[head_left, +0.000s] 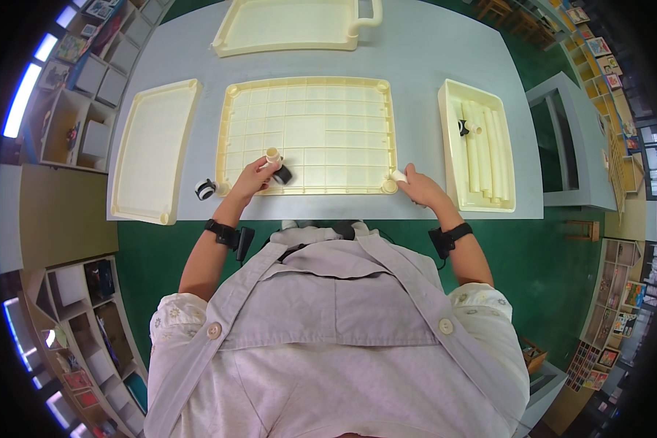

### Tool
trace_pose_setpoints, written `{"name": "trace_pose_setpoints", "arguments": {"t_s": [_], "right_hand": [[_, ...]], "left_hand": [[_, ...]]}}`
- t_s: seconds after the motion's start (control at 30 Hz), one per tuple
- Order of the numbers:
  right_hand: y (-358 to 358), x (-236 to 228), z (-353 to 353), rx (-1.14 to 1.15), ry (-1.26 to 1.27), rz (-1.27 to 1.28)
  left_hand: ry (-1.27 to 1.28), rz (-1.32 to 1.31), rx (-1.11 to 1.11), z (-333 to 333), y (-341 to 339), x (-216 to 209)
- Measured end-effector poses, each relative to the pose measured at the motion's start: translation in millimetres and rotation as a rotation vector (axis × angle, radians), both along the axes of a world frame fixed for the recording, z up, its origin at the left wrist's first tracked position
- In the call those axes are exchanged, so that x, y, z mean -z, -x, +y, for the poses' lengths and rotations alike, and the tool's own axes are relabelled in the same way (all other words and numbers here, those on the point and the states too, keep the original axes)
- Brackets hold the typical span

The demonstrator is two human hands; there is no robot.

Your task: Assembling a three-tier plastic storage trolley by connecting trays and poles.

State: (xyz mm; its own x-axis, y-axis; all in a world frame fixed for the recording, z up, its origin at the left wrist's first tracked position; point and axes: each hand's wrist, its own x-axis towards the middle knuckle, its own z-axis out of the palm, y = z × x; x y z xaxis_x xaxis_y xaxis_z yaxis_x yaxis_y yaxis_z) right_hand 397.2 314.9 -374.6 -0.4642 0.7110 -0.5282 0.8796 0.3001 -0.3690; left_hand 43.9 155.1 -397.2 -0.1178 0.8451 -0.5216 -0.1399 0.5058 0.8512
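Observation:
My left hand [250, 179] is closed on a caster wheel, whose cream stem [273, 155] points up and whose black wheel [282, 175] hangs beside it. It is over the front left part of a cream plastic tray [306, 191], which lies with its ribbed grid side up. By the tray's front right corner, my right hand [420, 187] pinches a short white piece [398, 176]; whether that piece touches the corner socket I cannot tell. Another black-and-white caster wheel [205, 190] rests at the front left corner, next to a cream corner socket.
A shallow cream tray [153, 150] lies on the left of the grey table [416, 44]. Beyond the middle one stands a further tray [288, 45] with a tube handle [367, 22]. At right, a cream bin [449, 95] holds several long tubes [485, 150] and a caster [463, 128].

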Motion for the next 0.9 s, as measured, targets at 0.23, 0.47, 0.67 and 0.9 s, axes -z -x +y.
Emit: {"name": "trace_pose_setpoints", "arguments": {"t_s": [0.23,0.47,0.67,0.9], "right_hand": [[-1,16,-1,-0.336,-0.264,-0.063],[41,-10,3,-0.119,-0.012,-0.248],[46,7,27,-0.007,0.266,-0.277],[57,17,29,-0.126,0.264,-0.472]], "left_hand": [[0.000,0.325,-0.201,1,5,5],[0.009,0.175,-0.195,0,17,-31],[-0.124,0.105,-0.276,-13,58,-75],[-0.317,0.423,-0.289,-29,135,-159]]}}
